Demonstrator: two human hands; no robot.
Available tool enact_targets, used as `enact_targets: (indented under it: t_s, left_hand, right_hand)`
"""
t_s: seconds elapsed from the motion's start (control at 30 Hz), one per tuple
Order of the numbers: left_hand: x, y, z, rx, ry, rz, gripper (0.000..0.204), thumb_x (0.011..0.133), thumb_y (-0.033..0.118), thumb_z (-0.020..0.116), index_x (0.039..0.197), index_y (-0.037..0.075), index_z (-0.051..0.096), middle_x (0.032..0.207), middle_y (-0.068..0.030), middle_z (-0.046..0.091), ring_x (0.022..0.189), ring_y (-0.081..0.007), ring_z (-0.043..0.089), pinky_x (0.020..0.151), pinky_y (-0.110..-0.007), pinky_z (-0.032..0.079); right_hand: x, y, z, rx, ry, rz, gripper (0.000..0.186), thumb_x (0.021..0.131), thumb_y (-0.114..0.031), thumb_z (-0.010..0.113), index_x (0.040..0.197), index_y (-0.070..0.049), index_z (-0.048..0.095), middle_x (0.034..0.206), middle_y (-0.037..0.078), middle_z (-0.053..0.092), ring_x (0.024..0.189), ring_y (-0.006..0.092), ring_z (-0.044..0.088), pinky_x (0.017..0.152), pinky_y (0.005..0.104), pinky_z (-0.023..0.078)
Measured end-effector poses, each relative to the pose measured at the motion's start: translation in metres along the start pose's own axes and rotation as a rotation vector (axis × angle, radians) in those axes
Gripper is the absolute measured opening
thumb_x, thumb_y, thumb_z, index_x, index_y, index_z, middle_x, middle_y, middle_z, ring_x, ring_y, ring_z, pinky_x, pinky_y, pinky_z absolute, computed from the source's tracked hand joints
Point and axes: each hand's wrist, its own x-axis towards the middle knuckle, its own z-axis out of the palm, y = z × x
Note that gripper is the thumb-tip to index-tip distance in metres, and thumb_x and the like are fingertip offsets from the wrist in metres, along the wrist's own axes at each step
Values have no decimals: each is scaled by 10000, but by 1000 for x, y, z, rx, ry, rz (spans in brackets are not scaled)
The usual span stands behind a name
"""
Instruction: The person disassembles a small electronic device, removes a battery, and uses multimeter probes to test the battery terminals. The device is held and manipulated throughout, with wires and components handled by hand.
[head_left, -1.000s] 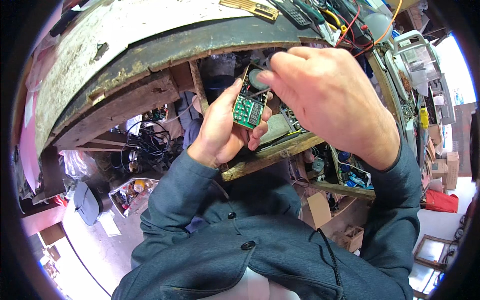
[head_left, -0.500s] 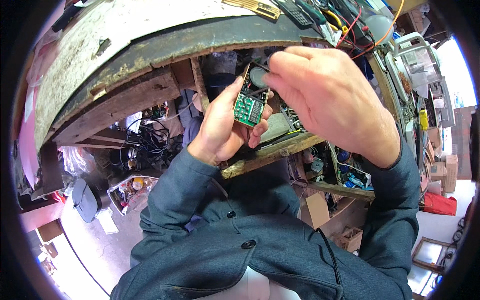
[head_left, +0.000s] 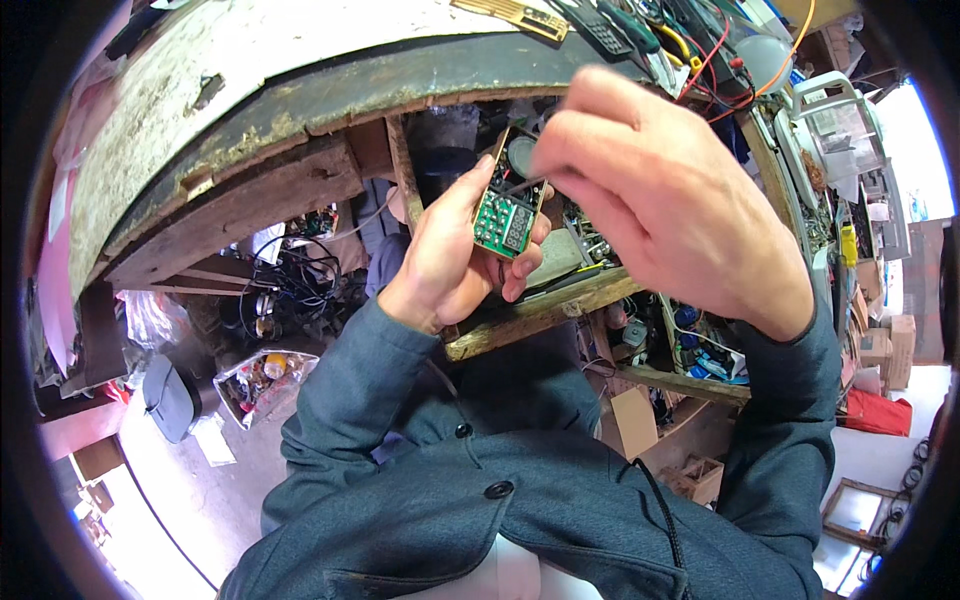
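Observation:
My left hand (head_left: pixel 440 255) grips a small electronic device (head_left: pixel 500 222) with a green circuit board, a dark digit display and a round grey speaker (head_left: pixel 519 156) at its upper end. My right hand (head_left: pixel 670 210) is curled over the device's upper right, pinching a thin dark tool (head_left: pixel 521 187) that reaches onto the board; its fingertips and the tool's handle are mostly hidden. Below the device is a wooden drawer edge (head_left: pixel 540 310) with a pale item and small tools behind it.
The worn bench top (head_left: pixel 200 130) carries hand tools, a keypad device (head_left: pixel 600 25) and red and orange wires (head_left: pixel 720 50). Tangled black cables (head_left: pixel 290 290) lie under it at left. A box of parts (head_left: pixel 250 385), a cardboard box (head_left: pixel 635 420) and stacked clutter along the right surround me.
My right hand has shifted, its knuckles rising and its wrist moving slightly right and down. My left hand and the device have moved slightly right.

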Motion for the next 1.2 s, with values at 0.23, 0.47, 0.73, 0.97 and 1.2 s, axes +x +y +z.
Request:
enact_targets:
  t_s: [0.23,0.47,0.73,0.97,1.2]
  left_hand:
    - [3,1,-3,-36,-6,-16,521,1060,533,358,1112,63,578,830,-116,667,549,-212,619,376,-319,433]
    - [2,-1,-2,2,-9,28,524,1075,519,342,1146,63,591,798,-93,663,541,-193,586,414,-324,467]
    - [2,-2,-5,-56,-32,20,500,1069,516,350,1133,73,573,837,-117,673,552,-204,615,379,-305,427]
    - [1,-1,-1,-39,-23,7,500,1071,524,341,1135,86,575,829,-102,667,546,-195,613,377,-308,430]
    - [0,1,0,-45,-29,3,511,1077,525,325,1146,82,572,793,-92,649,570,-190,593,423,-328,461]
  right_hand:
    - [2,-5,2,-283,-6,187,246,930,-228,697,817,-28,610,711,161,549,673,364,612,594,430,465]
    - [2,2,3,36,-1,1,37,886,-38,650,902,-19,622,846,140,567,750,357,616,645,406,485]
    - [2,-7,-3,-266,-90,176,120,897,-102,685,913,-2,620,843,162,606,758,363,633,651,404,498]
    - [1,-4,-5,99,-61,10,192,801,17,687,983,-19,637,988,120,573,857,322,621,732,385,518]
    - [-2,-3,-2,-55,-77,151,128,879,-85,661,838,-12,564,809,173,602,786,369,634,655,444,505]
